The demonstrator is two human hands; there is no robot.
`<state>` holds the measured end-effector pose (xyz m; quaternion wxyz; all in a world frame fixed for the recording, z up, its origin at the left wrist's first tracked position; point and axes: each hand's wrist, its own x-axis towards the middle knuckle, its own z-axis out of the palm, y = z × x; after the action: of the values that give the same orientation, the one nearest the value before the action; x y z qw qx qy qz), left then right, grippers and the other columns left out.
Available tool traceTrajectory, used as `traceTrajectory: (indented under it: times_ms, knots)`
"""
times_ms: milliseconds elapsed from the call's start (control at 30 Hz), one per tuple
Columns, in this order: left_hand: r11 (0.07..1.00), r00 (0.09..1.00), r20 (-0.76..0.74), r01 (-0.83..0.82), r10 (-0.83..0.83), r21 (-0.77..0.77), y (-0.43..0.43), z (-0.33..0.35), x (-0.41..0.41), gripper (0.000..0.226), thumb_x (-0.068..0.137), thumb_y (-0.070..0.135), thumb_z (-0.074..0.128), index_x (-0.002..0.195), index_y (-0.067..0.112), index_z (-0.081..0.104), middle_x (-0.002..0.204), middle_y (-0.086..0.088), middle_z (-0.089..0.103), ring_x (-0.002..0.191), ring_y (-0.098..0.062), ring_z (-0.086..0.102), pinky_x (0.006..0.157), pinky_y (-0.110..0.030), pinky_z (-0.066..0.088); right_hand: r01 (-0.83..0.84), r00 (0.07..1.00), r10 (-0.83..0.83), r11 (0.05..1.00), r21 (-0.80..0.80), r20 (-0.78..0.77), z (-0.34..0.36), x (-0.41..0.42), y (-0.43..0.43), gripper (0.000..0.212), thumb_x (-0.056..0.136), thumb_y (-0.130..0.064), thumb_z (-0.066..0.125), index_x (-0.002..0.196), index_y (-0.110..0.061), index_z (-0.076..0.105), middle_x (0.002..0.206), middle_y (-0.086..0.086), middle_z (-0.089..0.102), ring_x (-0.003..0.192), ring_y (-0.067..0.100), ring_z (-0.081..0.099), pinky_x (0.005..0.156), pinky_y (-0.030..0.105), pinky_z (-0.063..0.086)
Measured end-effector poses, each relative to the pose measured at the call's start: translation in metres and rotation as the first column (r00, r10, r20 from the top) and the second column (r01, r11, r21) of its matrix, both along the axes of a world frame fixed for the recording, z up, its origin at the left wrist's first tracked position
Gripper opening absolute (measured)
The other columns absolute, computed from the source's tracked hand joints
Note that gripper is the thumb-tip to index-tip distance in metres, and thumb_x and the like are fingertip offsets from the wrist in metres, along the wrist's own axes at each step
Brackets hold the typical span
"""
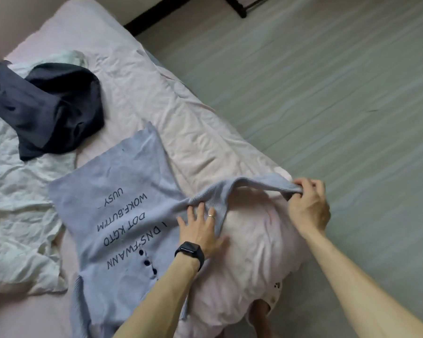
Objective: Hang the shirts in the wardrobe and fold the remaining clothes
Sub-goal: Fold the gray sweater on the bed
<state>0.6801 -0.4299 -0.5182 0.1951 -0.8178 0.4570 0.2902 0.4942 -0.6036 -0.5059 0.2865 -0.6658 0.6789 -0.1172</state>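
At bed edge (213, 114), hands (202, 230) (308, 203) hold sleeve (254, 184)

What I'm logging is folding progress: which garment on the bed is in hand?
The grey lettered sweater; right hand pinches its sleeve, unlike the untouched dark garment.

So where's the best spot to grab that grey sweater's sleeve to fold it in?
Probably the cuff, pinched from the person's right side, as the right hand does. The sleeve runs long and limp out from the sweater, so its free tip steers the whole length, while the left hand, pressing flat on the knit, anchors the rest.
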Motion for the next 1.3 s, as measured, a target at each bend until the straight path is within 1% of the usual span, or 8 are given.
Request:
traceTrajectory:
  times_ms: [133, 267, 500, 767, 967, 1067, 1200, 1300]
  knots:
    - [0.990, 0.995, 0.045, 0.094, -0.090, -0.101, -0.006, 0.003, -0.005, 0.042, 0.089, 0.035, 0.052, 0.126, 0.016, 0.053, 0.141, -0.007, 0.041, 0.132, -0.035, 0.038, 0.096, -0.051, 0.040, 0.148, 0.975, -0.115, 0.974, -0.170, 0.188, -0.007, -0.031, -0.046, 0.030, 0.083, 0.005, 0.048, 0.094, -0.012, 0.070, 0.124, 0.013, 0.055, 0.108, 0.033, 0.058, 0.090, 0.028, 0.039]
    - [0.923, 0.978, -0.046, 0.176, -0.204, -0.341, 0.012, 0.005, -0.012, 0.037, 0.070, 0.035, 0.048, 0.097, 0.014, 0.061, 0.127, -0.013, 0.061, 0.116, -0.041, 0.060, 0.087, -0.055, 0.051, 0.010, 0.992, -0.033, 0.983, 0.182, 0.124, -0.030, -0.045, -0.048, 0.038, 0.088, 0.002, 0.052, 0.119, -0.013, 0.067, 0.157, 0.014, 0.032, 0.143, 0.021, 0.036, 0.111, 0.019, 0.023]
    - [0.868, 0.976, -0.005, 0.189, -0.216, -0.459, -0.007, -0.002, -0.019, 0.054, 0.080, 0.052, 0.053, 0.123, 0.019, 0.056, 0.128, -0.007, 0.061, 0.111, -0.031, 0.061, 0.094, -0.043, 0.051, 0.172, 0.982, -0.181, 0.750, 0.639, -0.053, -0.074, -0.023, -0.044, 0.103, 0.077, -0.090, 0.021, 0.124, -0.009, 0.064, 0.128, 0.018, 0.063, 0.120, 0.038, 0.057, 0.104, 0.045, 0.043]
    - [0.833, 0.983, 0.149, 0.171, -0.107, -0.526, -0.065, -0.018, -0.018, 0.064, 0.077, 0.061, 0.049, 0.129, 0.023, 0.052, 0.114, 0.000, 0.057, 0.094, -0.023, 0.061, 0.076, -0.038, 0.053, 0.200, 0.976, -0.198, 0.659, 0.725, -0.089, -0.110, 0.028, -0.109, 0.131, 0.046, -0.104, 0.028, 0.133, -0.010, 0.058, 0.136, 0.015, 0.059, 0.128, 0.036, 0.053, 0.111, 0.051, 0.036]
    - [0.823, 0.980, 0.021, 0.178, -0.198, -0.540, -0.072, -0.026, -0.017, 0.044, 0.082, 0.046, 0.063, 0.120, 0.026, 0.054, 0.121, 0.004, 0.054, 0.104, -0.024, 0.057, 0.085, -0.038, 0.045, 0.303, 0.901, -0.425, 0.759, 0.576, 0.085, -0.098, 0.034, -0.113, 0.046, 0.084, -0.038, 0.067, 0.121, -0.010, 0.065, 0.129, 0.006, 0.066, 0.112, 0.032, 0.064, 0.087, 0.027, 0.046]
    - [0.787, 0.972, -0.055, 0.152, -0.230, -0.598, -0.074, -0.022, -0.021, 0.034, 0.088, 0.055, 0.053, 0.107, 0.028, 0.063, 0.120, 0.005, 0.055, 0.102, -0.019, 0.054, 0.088, -0.035, 0.043, 0.352, 0.653, -0.635, 0.737, 0.578, 0.412, -0.095, 0.032, -0.118, 0.016, 0.080, -0.023, 0.072, 0.086, -0.008, 0.070, 0.089, 0.013, 0.075, 0.081, 0.030, 0.072, 0.077, 0.038, 0.059]
    - [0.800, 0.931, -0.339, -0.306, 0.137, -0.516, -0.113, -0.020, -0.016, 0.036, 0.094, 0.052, 0.048, 0.101, 0.021, 0.065, 0.115, 0.003, 0.055, 0.103, -0.023, 0.057, 0.094, -0.039, 0.047, 0.245, 0.310, -0.716, 0.696, 0.675, 0.626, -0.083, 0.026, -0.133, 0.013, 0.089, -0.017, 0.074, 0.081, -0.011, 0.066, 0.078, 0.008, 0.070, 0.067, 0.020, 0.070, 0.067, 0.036, 0.059]
    - [0.954, 0.975, -0.217, -0.102, 0.040, -0.282, -0.147, -0.021, -0.011, 0.048, 0.090, 0.056, 0.058, 0.125, 0.024, 0.052, 0.118, 0.002, 0.058, 0.112, -0.023, 0.052, 0.094, -0.039, 0.043, 0.112, 0.356, -0.682, 0.710, 0.696, 0.639, -0.089, 0.017, -0.131, 0.023, 0.083, -0.027, 0.081, 0.092, -0.015, 0.064, 0.086, 0.005, 0.070, 0.077, 0.021, 0.069, 0.074, 0.039, 0.056]
